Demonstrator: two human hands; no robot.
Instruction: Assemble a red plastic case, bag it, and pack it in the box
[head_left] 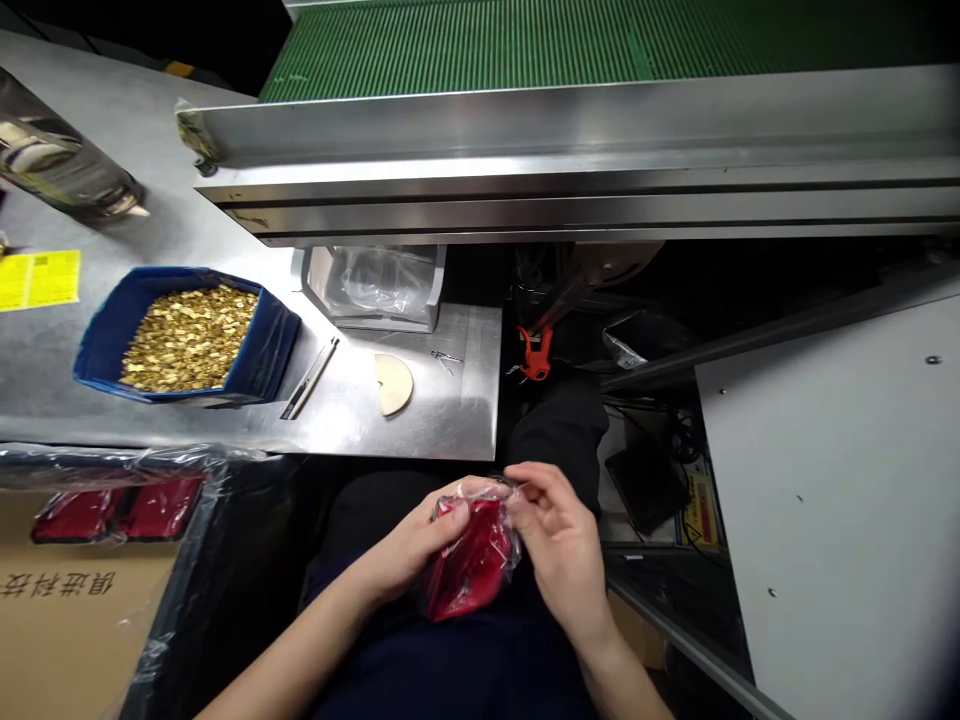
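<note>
Over my lap I have a red pouch-like item in a clear plastic bag (472,570); its exact kind does not show. My left hand (439,525) is closed on its left side, thumb pressed on the front. At the upper right edge, the fingers of my right hand (555,530) pinch the clear plastic. Two similar red items (161,508) in plastic lie on the cardboard in the bin at the left.
A blue bin (101,350) of small gold metal pieces stands on the metal table (352,430), near a grey tray (431,310) with plastic bags, a utility knife (311,380) and a cream half-disc (394,385). A green conveyor (465,45) runs behind; an orange clamp (536,355) hangs below.
</note>
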